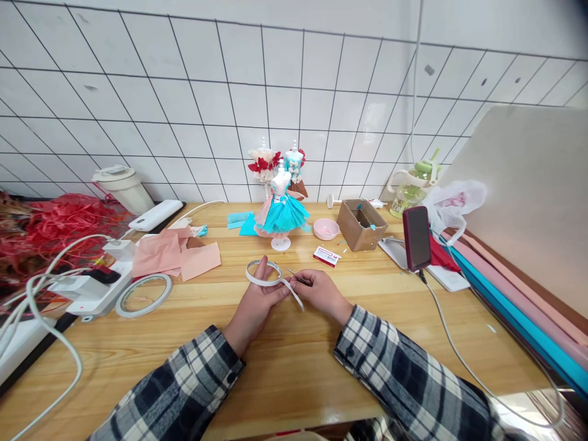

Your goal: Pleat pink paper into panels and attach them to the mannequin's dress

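Observation:
My left hand [258, 302] holds a roll of white tape [250, 275] near the middle of the table, its fingers through and around the ring. A loose strip of tape [296, 296] runs from the roll down to the right, between the two hands. Closed around a small dark metal tool [304, 282], with a thin tip pointing left, is my right hand [323, 293]; it lies beside the strip. Behind the hands stands a small mannequin in a turquoise and pink dress [281, 214]. Two more dressed mannequins are behind it.
Pink cloth pieces [201, 260], a second tape roll [120, 301] and a power strip [103, 288] lie left. A pink bowl [326, 229], cardboard box [367, 236], small card box [327, 256] and upright phone [417, 239] with a cable are right. Fabric rolls line the right edge.

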`<state>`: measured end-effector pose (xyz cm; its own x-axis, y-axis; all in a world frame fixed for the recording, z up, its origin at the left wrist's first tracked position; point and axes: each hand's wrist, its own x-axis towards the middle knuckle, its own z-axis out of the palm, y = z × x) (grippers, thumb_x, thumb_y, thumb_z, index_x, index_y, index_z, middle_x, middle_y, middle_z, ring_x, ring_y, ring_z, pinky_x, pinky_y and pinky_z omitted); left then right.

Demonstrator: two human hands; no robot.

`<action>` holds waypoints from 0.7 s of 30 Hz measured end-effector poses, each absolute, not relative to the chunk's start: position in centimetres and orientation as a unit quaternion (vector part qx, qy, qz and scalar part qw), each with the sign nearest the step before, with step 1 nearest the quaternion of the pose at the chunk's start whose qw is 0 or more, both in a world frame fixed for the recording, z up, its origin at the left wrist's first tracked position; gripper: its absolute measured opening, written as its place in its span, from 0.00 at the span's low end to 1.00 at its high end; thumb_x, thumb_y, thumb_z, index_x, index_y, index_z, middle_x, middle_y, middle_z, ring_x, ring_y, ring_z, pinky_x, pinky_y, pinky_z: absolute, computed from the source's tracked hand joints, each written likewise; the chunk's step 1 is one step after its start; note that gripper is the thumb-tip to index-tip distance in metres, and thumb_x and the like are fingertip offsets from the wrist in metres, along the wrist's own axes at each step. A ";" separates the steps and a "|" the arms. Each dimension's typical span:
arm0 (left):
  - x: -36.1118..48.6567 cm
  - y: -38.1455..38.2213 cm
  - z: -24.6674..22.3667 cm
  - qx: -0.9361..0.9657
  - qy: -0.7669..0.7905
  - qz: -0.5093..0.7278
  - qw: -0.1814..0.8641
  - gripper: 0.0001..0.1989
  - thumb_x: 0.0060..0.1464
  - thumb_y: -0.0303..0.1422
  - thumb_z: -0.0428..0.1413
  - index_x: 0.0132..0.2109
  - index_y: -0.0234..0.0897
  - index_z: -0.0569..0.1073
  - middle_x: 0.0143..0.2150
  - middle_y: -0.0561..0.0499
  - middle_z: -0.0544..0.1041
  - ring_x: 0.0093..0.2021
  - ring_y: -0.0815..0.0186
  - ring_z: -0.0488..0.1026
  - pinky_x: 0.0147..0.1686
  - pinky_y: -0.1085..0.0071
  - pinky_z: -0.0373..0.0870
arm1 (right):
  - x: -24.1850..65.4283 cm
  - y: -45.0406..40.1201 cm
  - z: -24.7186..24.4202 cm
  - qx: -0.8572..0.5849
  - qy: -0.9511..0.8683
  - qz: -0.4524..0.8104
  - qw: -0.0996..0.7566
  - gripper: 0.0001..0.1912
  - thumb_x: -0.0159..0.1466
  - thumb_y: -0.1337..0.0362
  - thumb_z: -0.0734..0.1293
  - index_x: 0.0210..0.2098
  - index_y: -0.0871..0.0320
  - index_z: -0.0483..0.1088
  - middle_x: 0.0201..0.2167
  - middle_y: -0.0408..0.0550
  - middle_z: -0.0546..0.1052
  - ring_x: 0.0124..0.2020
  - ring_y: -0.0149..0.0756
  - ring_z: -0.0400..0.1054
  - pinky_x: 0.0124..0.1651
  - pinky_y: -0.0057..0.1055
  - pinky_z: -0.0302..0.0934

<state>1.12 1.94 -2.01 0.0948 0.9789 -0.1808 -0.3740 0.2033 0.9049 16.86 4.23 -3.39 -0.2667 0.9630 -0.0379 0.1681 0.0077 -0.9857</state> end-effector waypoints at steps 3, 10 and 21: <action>1.1 2.1 -2.3 0.366 0.435 0.525 0.633 0.56 0.39 0.25 0.67 0.69 0.48 0.43 0.69 0.40 0.52 0.44 0.66 0.75 0.56 0.59 0.65 | 16.7 4.2 -3.7 -0.470 -0.605 0.509 0.391 0.13 0.56 0.57 0.68 0.33 0.61 0.75 0.32 0.46 0.79 0.32 0.34 0.71 0.38 0.28 0.62; 1.2 2.3 -2.2 0.358 0.445 0.536 0.621 0.57 0.38 0.25 0.66 0.69 0.46 0.43 0.69 0.39 0.52 0.45 0.65 0.75 0.54 0.60 0.66 | 16.4 3.8 -3.6 -0.497 -0.641 0.439 0.386 0.10 0.58 0.61 0.66 0.35 0.59 0.77 0.32 0.46 0.80 0.32 0.34 0.71 0.36 0.28 0.62; 1.1 2.3 -2.0 0.322 0.445 0.538 0.639 0.55 0.38 0.21 0.65 0.69 0.42 0.44 0.63 0.41 0.61 0.46 0.65 0.75 0.53 0.63 0.68 | 17.1 3.4 -2.3 -0.509 -0.728 0.256 0.381 0.13 0.60 0.61 0.68 0.44 0.56 0.74 0.34 0.46 0.76 0.35 0.34 0.69 0.39 0.28 0.61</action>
<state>1.14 2.27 -1.99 0.0244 0.9746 -0.2225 -0.4021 0.2134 0.8904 17.11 3.37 -2.31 -0.1915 0.9359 0.2956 0.5458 0.3519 -0.7605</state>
